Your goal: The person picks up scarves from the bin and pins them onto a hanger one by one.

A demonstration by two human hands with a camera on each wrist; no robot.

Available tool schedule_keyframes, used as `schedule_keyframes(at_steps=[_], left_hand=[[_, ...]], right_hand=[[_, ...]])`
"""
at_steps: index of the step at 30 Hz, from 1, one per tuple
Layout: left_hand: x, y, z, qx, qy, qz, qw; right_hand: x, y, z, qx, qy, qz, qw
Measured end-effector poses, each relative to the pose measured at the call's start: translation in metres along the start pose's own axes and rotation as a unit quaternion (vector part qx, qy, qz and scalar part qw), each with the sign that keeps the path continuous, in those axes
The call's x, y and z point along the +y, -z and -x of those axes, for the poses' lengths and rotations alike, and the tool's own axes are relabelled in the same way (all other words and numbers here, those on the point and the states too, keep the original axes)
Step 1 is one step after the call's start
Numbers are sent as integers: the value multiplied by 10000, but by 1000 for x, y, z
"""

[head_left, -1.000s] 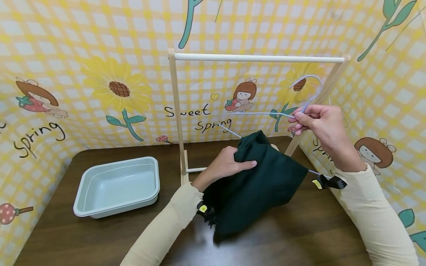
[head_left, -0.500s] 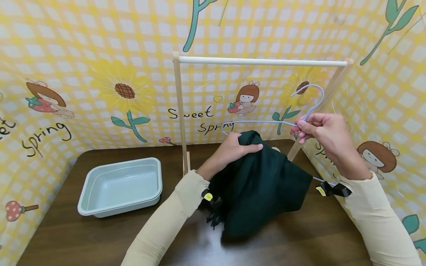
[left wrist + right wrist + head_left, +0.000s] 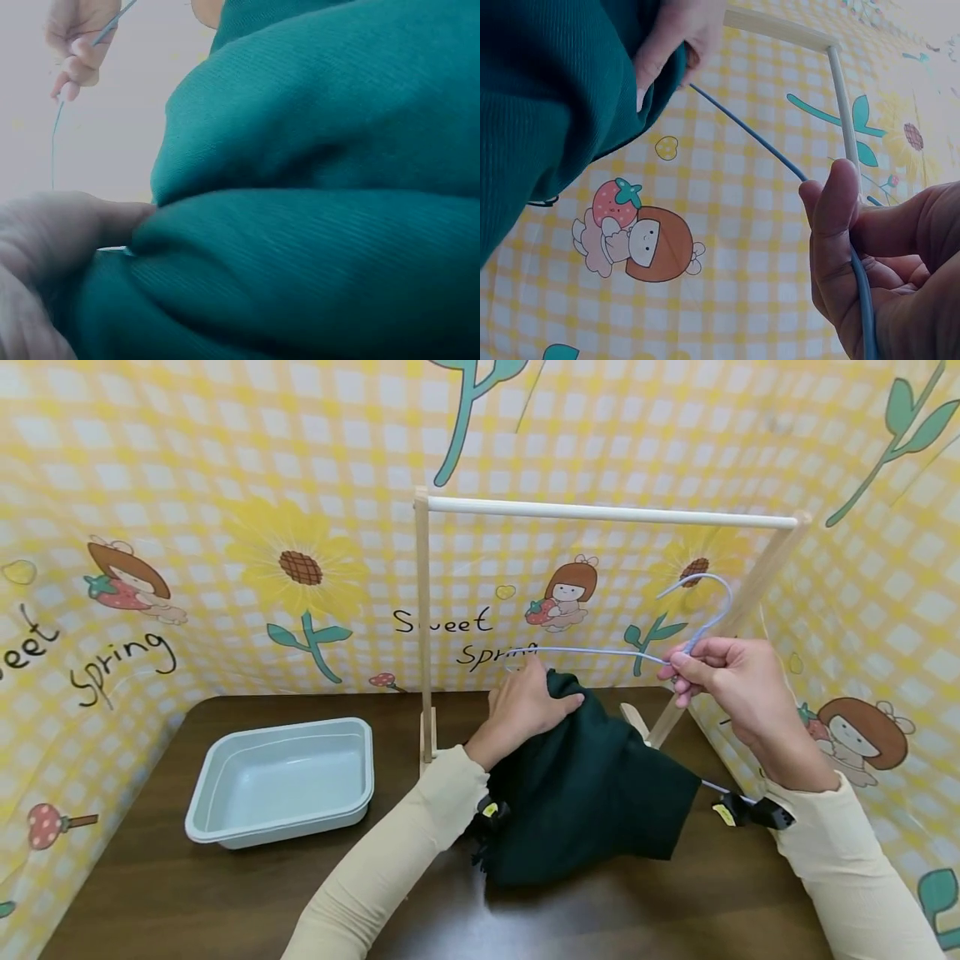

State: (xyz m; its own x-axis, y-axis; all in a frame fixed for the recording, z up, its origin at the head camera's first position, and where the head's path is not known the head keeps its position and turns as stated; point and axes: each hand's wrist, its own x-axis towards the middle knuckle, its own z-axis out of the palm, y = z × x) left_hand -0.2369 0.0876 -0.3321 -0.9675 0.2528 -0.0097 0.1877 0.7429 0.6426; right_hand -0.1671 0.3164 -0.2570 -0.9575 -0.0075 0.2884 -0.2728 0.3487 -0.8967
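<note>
A dark green scarf (image 3: 600, 793) with fringe at its lower left drapes over the lower bar of a light blue wire clothes hanger (image 3: 585, 651). My left hand (image 3: 525, 702) grips the scarf's upper edge by the hanger's left end, thumb on top of the cloth; its other fingers are partly hidden. In the right wrist view the hanger wire (image 3: 750, 133) runs from my right hand (image 3: 877, 262) towards the scarf (image 3: 540, 112). That right hand pinches the hanger at the neck, below the upright hook. Folds of the scarf (image 3: 315, 255) fill most of the left wrist view.
Behind the hands stands a wooden rack with a white top rail (image 3: 607, 512). A pale blue plastic basin (image 3: 281, 781) sits at the left on the brown table (image 3: 142, 893). Yellow checked cloth (image 3: 337, 435) lines the walls around the table.
My left hand has brought the scarf up towards the hanger's left end, which it now partly covers. The right hand keeps holding the hanger's neck, and the head view has shifted slightly.
</note>
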Motion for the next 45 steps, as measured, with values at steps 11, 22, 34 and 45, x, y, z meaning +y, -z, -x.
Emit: schedule_keyframes(at_steps=[11,22,34,45], left_hand=[[-16,0,11,1258,-494,-495,9896],[-50,-30,30,3672,-3210,-650,8706],[-24,-63,40,3733,-5103,-1139,7663],[-7,-77,35,2945,-5294,-1590,7795]], right_hand=[[1,2,0,182,-125,-184,9996],[10,-4,3,238,-107,-770,9967],[-1,-13,1,308,41,-1250,9917],[-4,-17,3,252,193,-1465,9887]])
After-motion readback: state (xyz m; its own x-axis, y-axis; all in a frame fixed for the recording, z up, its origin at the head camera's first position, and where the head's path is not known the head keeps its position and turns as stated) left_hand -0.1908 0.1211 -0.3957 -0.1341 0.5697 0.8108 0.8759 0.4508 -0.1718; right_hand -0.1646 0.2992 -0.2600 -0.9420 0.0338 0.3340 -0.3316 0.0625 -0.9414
